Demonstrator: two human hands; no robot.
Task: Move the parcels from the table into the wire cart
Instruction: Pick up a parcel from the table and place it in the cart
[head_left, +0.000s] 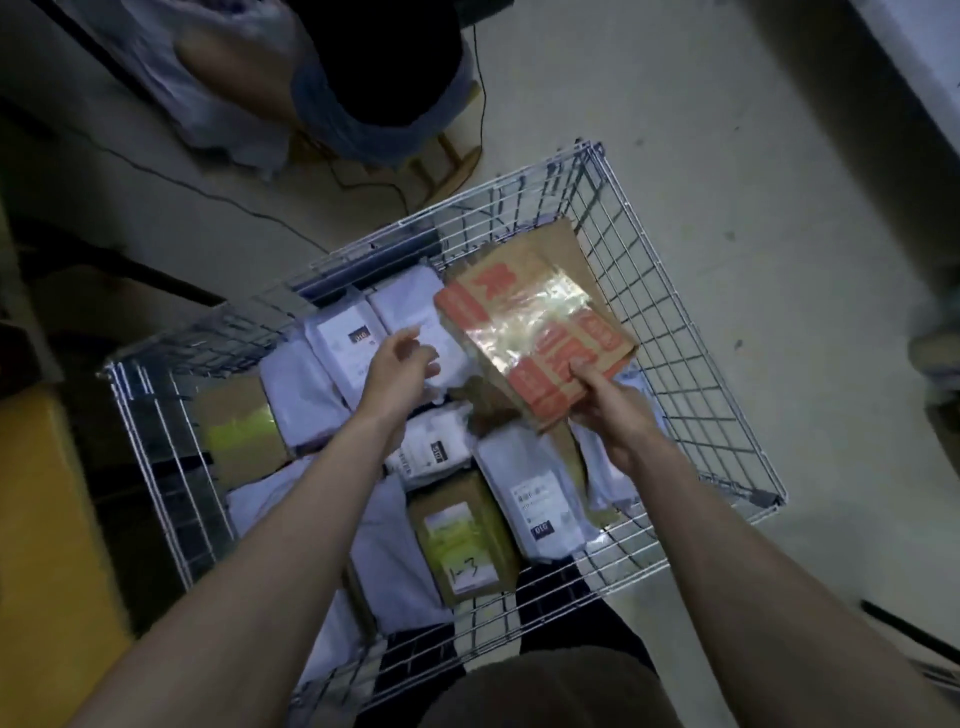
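My right hand (605, 415) grips the stiff, tape-slick cardboard box (535, 332) by its near corner over the wire cart (691, 322)'s far-right corner, my left hand (400, 358) loose and empty.

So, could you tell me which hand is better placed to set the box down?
The right hand: it already grips the red-printed cardboard box over the wire cart; the left hand holds nothing.

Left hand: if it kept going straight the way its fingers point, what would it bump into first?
Probably the cardboard box with red print held by the right hand; the left hand points towards its near edge, though depth is unclear.
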